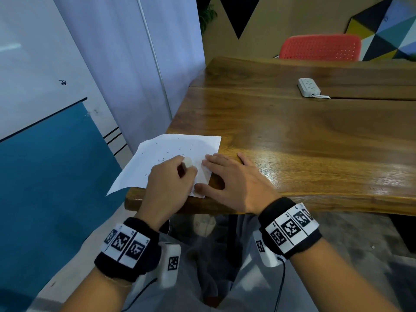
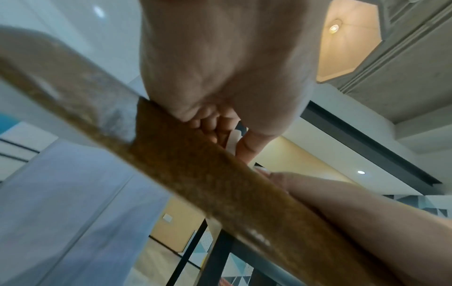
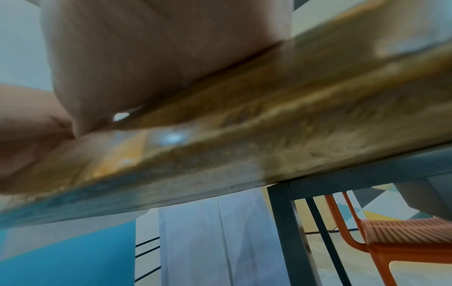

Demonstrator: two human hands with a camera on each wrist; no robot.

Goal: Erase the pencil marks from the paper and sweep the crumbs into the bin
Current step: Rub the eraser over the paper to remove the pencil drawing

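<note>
Glossy wooden table (image 1: 292, 136), matt white paper (image 1: 180, 145), perforated plastic chair (image 1: 319, 47)

The head view is evenly and fairly brightly lit, with a broad glare patch on the glossy table (image 1: 315, 149) near its front edge and straight lines bowing toward the frame edges from the wide lens. In the left wrist view a ceiling lamp (image 2: 334, 28) glows warm in its recess, while the table edge and the close palm are soft and smeared. The right wrist view is the blurriest, its nearby wood streaked and out of focus, with one small bright reflection.
</note>
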